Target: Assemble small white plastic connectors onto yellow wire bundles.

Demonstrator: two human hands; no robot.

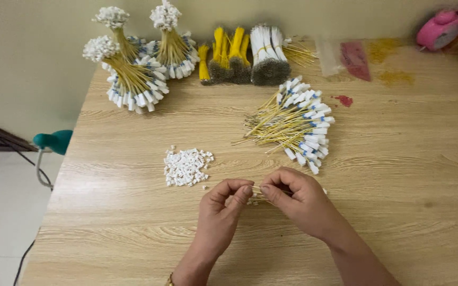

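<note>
Both hands work over the near middle of a light wooden table [398,175]. Left hand [219,212] has thumb and forefinger pinched nearly closed around a small white piece; whether it is one of the connectors cannot be told at this size. Right hand [298,198] has its fingers curled in a closed grip on a small bunch of yellow wires [257,196], whose ends show between the 2 hands, fingertips almost touching. Just beyond the left hand, slightly to its left, lies a loose pile of small white connectors [185,166]. Further out toward the right hand's side, a fanned heap of yellow wires with white tags [294,124] rests flat on the table. At the far edge stand 3 tied bundles of tagged wires [133,74], upright with white tufts on top, and beside them a row of yellow and white wire bundles [245,55]. Pink object [441,27] at the far right corner, partly out of view.
</note>
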